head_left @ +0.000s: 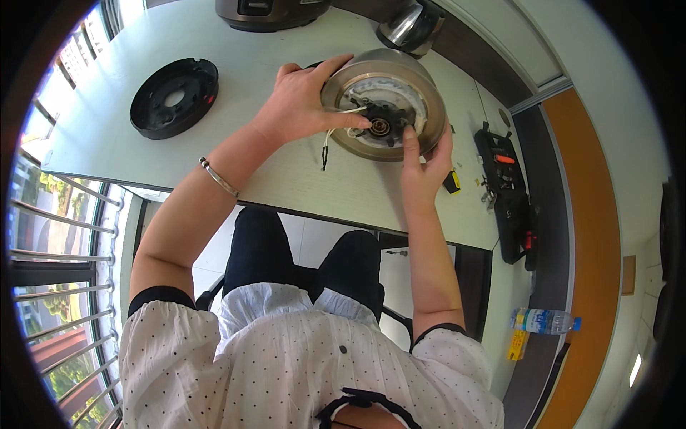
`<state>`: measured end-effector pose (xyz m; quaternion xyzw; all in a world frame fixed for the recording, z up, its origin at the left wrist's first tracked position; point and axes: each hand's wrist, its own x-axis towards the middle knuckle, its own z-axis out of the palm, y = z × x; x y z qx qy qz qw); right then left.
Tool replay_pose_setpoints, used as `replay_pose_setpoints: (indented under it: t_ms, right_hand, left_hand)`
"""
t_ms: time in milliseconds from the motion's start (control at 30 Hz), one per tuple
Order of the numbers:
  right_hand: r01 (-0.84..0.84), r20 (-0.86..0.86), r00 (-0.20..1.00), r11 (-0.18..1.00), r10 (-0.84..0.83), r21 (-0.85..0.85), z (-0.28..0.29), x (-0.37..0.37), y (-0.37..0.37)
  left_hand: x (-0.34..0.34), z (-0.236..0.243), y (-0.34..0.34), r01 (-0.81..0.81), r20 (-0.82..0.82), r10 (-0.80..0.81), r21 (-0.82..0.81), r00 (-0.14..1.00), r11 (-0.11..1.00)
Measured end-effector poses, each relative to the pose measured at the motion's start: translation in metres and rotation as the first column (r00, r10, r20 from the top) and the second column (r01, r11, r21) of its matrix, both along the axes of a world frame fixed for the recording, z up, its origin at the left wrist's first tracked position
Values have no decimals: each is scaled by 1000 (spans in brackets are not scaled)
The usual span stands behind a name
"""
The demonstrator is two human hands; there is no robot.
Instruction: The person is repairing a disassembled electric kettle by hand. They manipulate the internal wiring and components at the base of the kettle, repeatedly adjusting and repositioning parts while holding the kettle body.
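Observation:
A round stainless-steel kettle body [411, 66] is tilted over the table with its open underside facing me. My left hand [307, 104] grips its left rim, the thumb reaching across to the black round connector [389, 118] in the middle. On the right side my right hand [427, 166] holds the rim, its thumb at the connector's right edge. White wires [329, 139] with dark ends hang out at the lower left. Apart on the left of the table lies a black round plastic base [174, 99] with a central hole.
A dark appliance [271, 13] stands at the far edge, and a silver-and-black jug [411, 28] sits behind the kettle. On the right lie an open black tool case [504, 171], small metal bits and a yellow-black item [451, 181]. A water bottle [543, 322] is at lower right.

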<state>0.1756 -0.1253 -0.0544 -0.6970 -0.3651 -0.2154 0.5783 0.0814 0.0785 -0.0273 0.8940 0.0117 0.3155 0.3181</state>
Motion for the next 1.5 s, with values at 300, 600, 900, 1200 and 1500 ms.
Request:
replay_pose_setpoints:
  t_ms: [300,600,900,1200,1500]
  right_hand:
    - [-117,-182,974,987,135,108,2,5,-5]
    - [-133,-195,969,985,153,110,-1,11,-9]
    - [-134,-238,959,987,152,91,13,13,-10]
    - [-91,-277,956,996,92,16,46,10,7]
    - [-42,-282,957,996,63,78,48,7,18]
  left_hand:
    - [-3,-2,21,216,47,-218,34,975,976]
    - [-2,0,29,366,60,-364,-28,929,930]
    - [2,-1,30,386,85,-376,-230,923,894]
    - [1,5,36,431,283,-336,-415,898,801]
    - [-4,11,35,424,261,-335,-509,905,749]
